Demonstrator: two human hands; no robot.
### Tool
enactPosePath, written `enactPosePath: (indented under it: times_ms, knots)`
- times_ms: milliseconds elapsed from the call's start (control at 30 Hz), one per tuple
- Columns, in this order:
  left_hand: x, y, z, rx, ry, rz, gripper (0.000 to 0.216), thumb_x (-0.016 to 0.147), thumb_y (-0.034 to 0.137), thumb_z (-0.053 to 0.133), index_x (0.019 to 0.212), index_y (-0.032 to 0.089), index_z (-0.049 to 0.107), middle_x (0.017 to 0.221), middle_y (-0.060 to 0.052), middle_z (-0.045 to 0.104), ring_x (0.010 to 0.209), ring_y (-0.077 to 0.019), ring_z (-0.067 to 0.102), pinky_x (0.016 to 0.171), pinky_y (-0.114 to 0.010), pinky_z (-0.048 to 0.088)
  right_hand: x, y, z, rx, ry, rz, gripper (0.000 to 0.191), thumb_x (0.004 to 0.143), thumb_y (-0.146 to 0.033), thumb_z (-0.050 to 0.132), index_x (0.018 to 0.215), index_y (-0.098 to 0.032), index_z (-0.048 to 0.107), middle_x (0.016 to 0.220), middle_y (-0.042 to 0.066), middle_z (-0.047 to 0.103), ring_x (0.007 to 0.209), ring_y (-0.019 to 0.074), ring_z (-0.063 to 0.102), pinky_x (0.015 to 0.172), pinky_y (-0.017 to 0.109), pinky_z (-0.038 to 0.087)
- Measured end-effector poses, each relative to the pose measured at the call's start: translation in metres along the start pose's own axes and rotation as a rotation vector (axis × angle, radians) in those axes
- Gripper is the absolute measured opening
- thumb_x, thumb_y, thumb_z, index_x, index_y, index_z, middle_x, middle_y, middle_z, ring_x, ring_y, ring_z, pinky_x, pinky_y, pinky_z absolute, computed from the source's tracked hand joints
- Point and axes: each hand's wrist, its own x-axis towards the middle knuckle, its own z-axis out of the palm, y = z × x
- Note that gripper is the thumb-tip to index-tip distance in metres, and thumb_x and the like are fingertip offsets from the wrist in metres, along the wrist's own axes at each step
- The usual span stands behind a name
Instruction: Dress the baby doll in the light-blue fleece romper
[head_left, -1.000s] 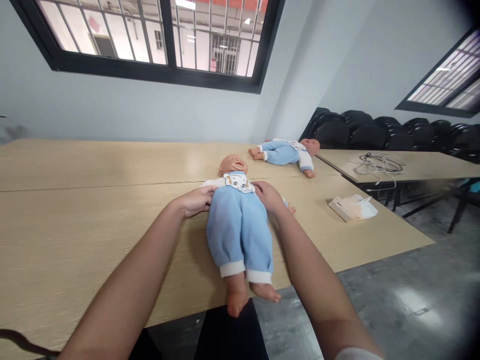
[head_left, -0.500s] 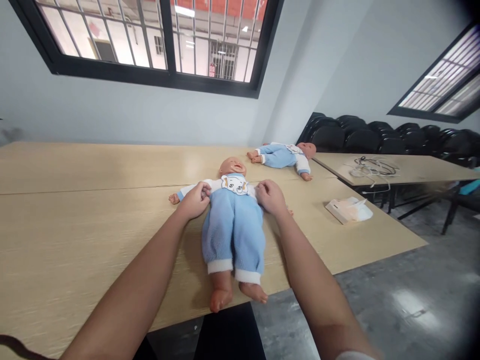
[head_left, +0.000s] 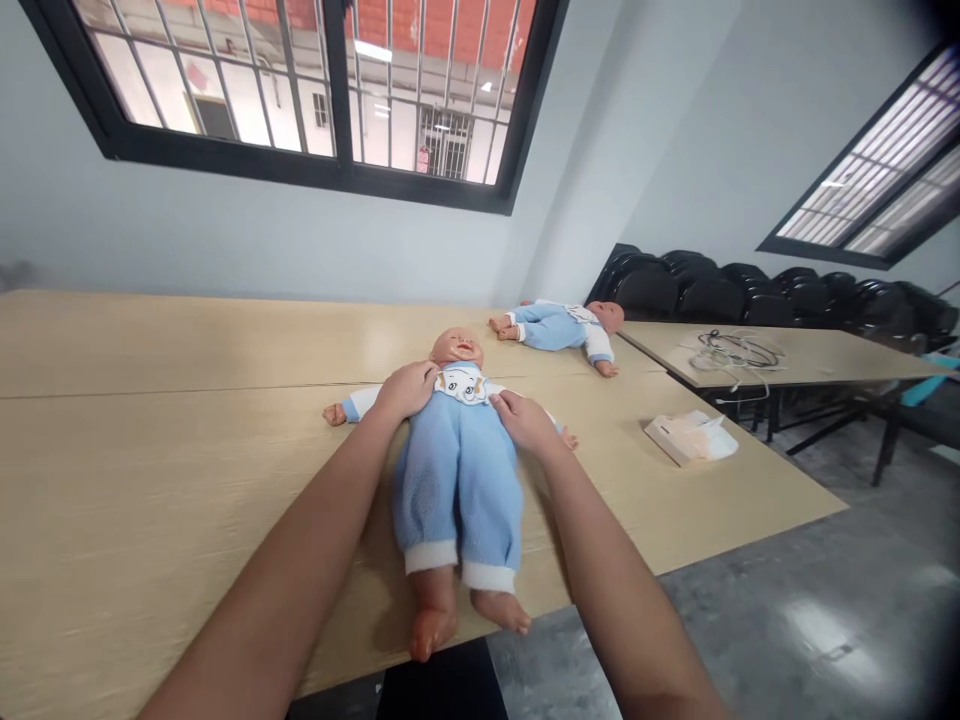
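A baby doll (head_left: 457, 480) lies on its back, with its feet toward me at the table's near edge. It wears blue trousers, a white top with blue cuffs, and a white bib (head_left: 462, 384) with an animal face. My left hand (head_left: 409, 390) is closed at the doll's chest, its fingertips at the bib's left edge; part of the fingers is hidden. On the other side my right hand (head_left: 523, 420) pinches the clothes by the bib's right edge. The doll's arms stretch out sideways past both hands.
A second doll (head_left: 555, 326) in similar clothes lies farther back on the wooden table (head_left: 187, 480). To the right sits a tissue box (head_left: 690, 438). Coiled cables (head_left: 735, 350) rest on another table, with stacked black chairs (head_left: 645, 287) behind it.
Both hands have moved inward from the doll's sleeves to the sides of the bib. The whole scene has shifted slightly downward in view.
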Motion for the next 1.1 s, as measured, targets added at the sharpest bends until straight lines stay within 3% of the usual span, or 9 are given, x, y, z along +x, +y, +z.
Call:
enactPosePath:
  times_ms: [100,300,467,700,967,1100]
  knots:
    - [0.003,-0.007,0.005,-0.002,-0.009,-0.015,0.033,0.100,0.033,0.041,0.100,0.024,0.073,0.113,-0.010,0.077,0.106,-0.0262,0.068,0.095,-0.038,0.051,0.000,0.003,0.001,0.020,0.003,0.001,0.042,0.107,-0.049,0.034,0.099,-0.022,0.065,0.102,0.009,0.075,0.090,0.0216,0.065,0.074,0.028,0.040]
    - [-0.005,-0.017,0.003,-0.110,-0.038,0.063,0.035,0.097,0.025,0.043,0.121,0.026,0.069,0.125,-0.005,0.074,0.113,-0.0220,0.067,0.100,-0.036,0.051,0.002,0.010,0.006,0.083,0.038,-0.027,0.040,0.106,-0.051,0.038,0.091,-0.024,0.063,0.092,0.006,0.074,0.082,0.0210,0.063,0.071,0.028,0.041]
    - [-0.010,-0.017,0.004,-0.271,0.029,0.137,0.033,0.097,0.028,0.048,0.122,0.026,0.070,0.129,-0.004,0.073,0.120,-0.0230,0.066,0.108,-0.039,0.049,0.004,0.012,0.007,0.101,0.031,-0.039,0.040,0.105,-0.051,0.037,0.086,-0.024,0.059,0.087,0.005,0.072,0.079,0.0205,0.062,0.069,0.028,0.040]
    - [-0.012,-0.014,0.004,-0.144,0.059,0.104,0.031,0.100,0.035,0.046,0.117,0.026,0.071,0.123,-0.006,0.075,0.114,-0.0267,0.067,0.102,-0.042,0.050,0.001,0.008,0.004,0.099,0.033,-0.018,0.039,0.105,-0.051,0.038,0.087,-0.024,0.060,0.090,0.006,0.073,0.082,0.0210,0.064,0.070,0.028,0.040]
    - [-0.020,-0.015,0.002,-0.088,0.306,0.177,0.026,0.101,0.033,0.044,0.107,0.020,0.066,0.108,-0.010,0.072,0.107,-0.0252,0.062,0.102,-0.042,0.047,0.001,0.006,-0.001,0.043,0.172,0.066,0.039,0.104,-0.047,0.039,0.086,-0.023,0.064,0.086,0.008,0.073,0.076,0.0231,0.062,0.064,0.031,0.035]
    - [-0.024,-0.015,0.002,-0.206,0.503,0.120,0.027,0.100,0.032,0.045,0.121,0.020,0.056,0.122,-0.012,0.066,0.109,-0.0215,0.063,0.097,-0.037,0.052,0.002,0.006,0.003,0.183,0.344,-0.091,0.031,0.102,-0.042,0.044,0.099,-0.022,0.068,0.100,0.009,0.074,0.092,0.0254,0.065,0.079,0.035,0.046]
